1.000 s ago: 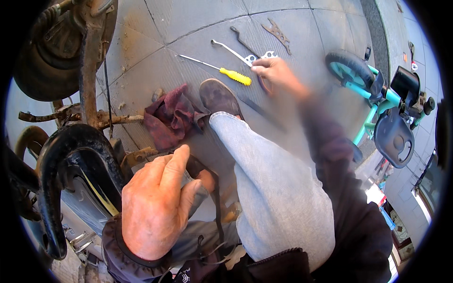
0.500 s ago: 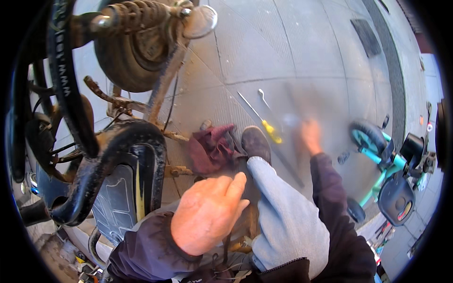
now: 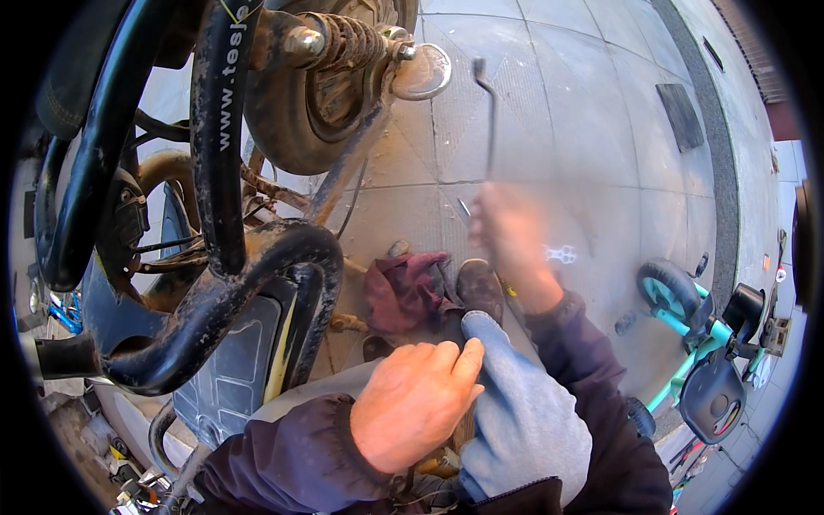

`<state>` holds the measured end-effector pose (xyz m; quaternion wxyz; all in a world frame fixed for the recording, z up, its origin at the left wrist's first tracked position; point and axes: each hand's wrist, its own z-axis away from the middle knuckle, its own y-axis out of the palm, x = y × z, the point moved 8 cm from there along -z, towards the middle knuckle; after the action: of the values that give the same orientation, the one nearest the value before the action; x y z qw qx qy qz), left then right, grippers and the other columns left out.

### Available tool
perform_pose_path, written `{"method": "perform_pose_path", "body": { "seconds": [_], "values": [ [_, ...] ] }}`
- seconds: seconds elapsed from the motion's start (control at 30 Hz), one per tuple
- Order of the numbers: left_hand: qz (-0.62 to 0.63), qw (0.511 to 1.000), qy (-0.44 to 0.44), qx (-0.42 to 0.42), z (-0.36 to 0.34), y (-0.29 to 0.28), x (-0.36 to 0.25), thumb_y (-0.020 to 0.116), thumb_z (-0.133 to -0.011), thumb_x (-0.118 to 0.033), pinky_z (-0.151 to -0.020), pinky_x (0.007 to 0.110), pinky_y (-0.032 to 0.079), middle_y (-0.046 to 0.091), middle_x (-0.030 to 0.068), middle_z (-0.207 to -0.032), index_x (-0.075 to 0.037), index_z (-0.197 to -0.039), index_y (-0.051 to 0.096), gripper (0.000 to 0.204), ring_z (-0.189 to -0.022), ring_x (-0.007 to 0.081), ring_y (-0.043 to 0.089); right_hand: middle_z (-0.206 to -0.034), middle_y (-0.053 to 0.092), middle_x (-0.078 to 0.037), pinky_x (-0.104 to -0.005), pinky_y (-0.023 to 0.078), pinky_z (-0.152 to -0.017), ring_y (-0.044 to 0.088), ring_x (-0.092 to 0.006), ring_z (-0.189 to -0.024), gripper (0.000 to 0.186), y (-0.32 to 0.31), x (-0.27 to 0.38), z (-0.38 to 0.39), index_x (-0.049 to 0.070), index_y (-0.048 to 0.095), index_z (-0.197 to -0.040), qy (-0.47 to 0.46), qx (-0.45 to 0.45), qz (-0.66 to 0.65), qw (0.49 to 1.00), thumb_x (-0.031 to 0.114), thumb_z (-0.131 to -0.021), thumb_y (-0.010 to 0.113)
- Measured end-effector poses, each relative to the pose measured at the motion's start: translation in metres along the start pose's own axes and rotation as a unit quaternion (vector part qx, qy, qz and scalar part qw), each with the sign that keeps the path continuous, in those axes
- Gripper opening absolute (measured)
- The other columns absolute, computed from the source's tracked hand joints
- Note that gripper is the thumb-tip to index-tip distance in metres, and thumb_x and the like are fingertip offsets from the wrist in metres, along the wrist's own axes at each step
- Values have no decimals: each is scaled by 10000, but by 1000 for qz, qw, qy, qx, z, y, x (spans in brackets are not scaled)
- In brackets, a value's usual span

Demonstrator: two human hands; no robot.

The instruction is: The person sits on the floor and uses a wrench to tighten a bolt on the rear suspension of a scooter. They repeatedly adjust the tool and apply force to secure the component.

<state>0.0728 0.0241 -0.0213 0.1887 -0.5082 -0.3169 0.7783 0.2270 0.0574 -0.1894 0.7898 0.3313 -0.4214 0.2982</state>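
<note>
- landmark: maroon cloth (image 3: 406, 292), bunched on the paving; i'd guess dropped there to be near the feet.
- right hand (image 3: 508, 230): beyond the cloth and to its right, fingers closed round the lower part of a dark bent rod (image 3: 493, 124). motion blur, so i can't make out each finger.
- rod: points away past the cloth, bent end farthest. gripped low, probably so that end stays free.
- left hand (image 3: 418, 403): this side of the cloth, back toward me, fingers loosely bent. palm hidden; can't tell how open, or if anything's in it. looks parked by the jeans knee (image 3: 519, 403); can't confirm contact.
- shoe (image 3: 481, 290): just right of the cloth.
- yellow handle (image 3: 511, 290): right of the cloth past the shoe, mostly covered by my view of the forearm.
- silver holed tool (image 3: 560, 254): farther right of the cloth, flat on the paving; i read that side as laid out for right-hand reach.
- scratched black tube frame (image 3: 202, 313): left of the cloth, the big wheel (image 3: 300, 129) beyond it.
- small teal bike (image 3: 711, 396): well right of the cloth, seemingly kept aside.
</note>
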Motion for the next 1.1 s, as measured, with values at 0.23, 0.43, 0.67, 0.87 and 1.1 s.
{"method": "perform_pose_path", "body": {
  "seconds": [0.23, 0.43, 0.67, 0.87, 1.1],
  "values": [
    [8, 1000, 15, -17, 7, 0, -3, 706, -778, -178, -693, 358, 479, 552, 111, -847, 22, -1176, 536, 477, -762, 269, 588, -721, 560, -24, -236, 459, -453, 543, -90, -546, 290, 76, -9, -6, 47, 553, -853, 33, 100, -103, 989, 312, -971, 566],
    [14, 1000, 18, -10, 10, 2, -4, 701, -783, -188, -695, 362, 481, 545, 112, -844, 20, -1166, 539, 466, -769, 273, 591, -772, 576, -62, -275, 514, -512, 588, -143, -587, 323, 114, -2, 5, 16, 535, -882, 54, 151, -159, 974, 319, -993, 513],
    [7, 1000, 15, 7, 9, 3, -6, 689, -795, -193, -692, 368, 482, 537, 111, -835, 19, -1161, 540, 449, -758, 277, 587, -785, 575, -98, -320, 559, -531, 626, -187, -635, 341, 148, 30, 16, -14, 510, -904, 93, 177, -147, 969, 309, -1005, 469],
    [20, 1000, 18, 10, 9, 6, -9, 685, -797, -190, -711, 373, 481, 536, 117, -842, 23, -1157, 538, 443, -781, 283, 584, -771, 578, -92, -308, 538, -508, 627, -184, -631, 327, 153, 17, 8, -13, 514, -893, 65, 148, -122, 979, 295, -998, 485],
    [30, 999, 16, 13, 7, 4, -9, 686, -793, -181, -715, 370, 472, 539, 118, -853, 34, -1168, 525, 462, -792, 286, 581, -663, 577, -50, -266, 469, -507, 573, -119, -568, 269, 107, -40, -41, 12, 533, -858, -17, 78, 32, 996, 249, -983, 512]
  ]
}}
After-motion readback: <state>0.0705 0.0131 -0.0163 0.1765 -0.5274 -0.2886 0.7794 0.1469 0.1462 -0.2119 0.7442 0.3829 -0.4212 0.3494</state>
